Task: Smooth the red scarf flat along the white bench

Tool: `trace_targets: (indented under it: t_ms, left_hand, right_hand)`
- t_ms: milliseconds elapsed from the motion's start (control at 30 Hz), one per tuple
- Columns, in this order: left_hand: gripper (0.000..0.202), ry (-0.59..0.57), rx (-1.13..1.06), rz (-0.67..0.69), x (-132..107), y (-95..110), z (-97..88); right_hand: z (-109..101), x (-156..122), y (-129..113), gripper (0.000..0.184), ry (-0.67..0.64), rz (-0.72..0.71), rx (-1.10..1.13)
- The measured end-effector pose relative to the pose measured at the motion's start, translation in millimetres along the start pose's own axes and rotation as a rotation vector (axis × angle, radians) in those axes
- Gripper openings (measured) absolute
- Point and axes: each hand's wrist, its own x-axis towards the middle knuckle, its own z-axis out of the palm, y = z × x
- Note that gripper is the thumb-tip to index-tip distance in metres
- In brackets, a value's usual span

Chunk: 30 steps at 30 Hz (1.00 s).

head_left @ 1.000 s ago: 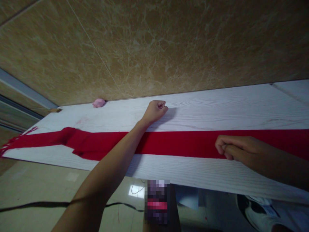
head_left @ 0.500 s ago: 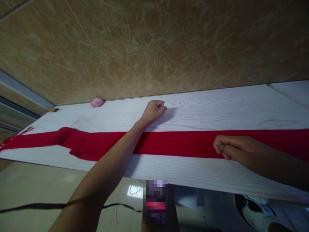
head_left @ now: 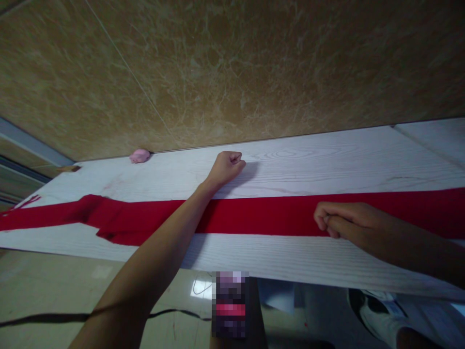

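A long red scarf [head_left: 254,216] runs lengthwise across the white wood-grain tabletop [head_left: 298,160]. It lies flat in the middle and to the right. On the left it is folded over and rumpled, with fringe at its far left end. My left hand [head_left: 227,167] is a fist on or just above the tabletop beyond the scarf's far edge, and my left forearm crosses over the cloth. Over the scarf's near edge, on the right, is my right hand [head_left: 339,220], its fingers curled into a fist. No cloth shows pinched in either hand.
A small pink lump [head_left: 140,155] sits against the brown marbled wall [head_left: 232,72] at the back left. A small brown piece [head_left: 69,168] lies at the far left corner. Below the table's front edge, a black strap [head_left: 43,318] crosses the tiled floor.
The whole view has shifted slightly, so table, scarf and both hands appear a little further left. Both fists keep their shape and their place relative to the scarf.
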Motion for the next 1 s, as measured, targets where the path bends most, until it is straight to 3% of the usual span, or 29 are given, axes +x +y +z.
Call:
trace_targets:
  t_ms: [1000]
  left_hand:
    - [0.033, -0.002, 0.006, 0.001, -0.1, 2.1, -0.5]
  right_hand:
    - [-0.3, -1.0, -1.1, 0.022, -0.007, 0.012, 0.008]
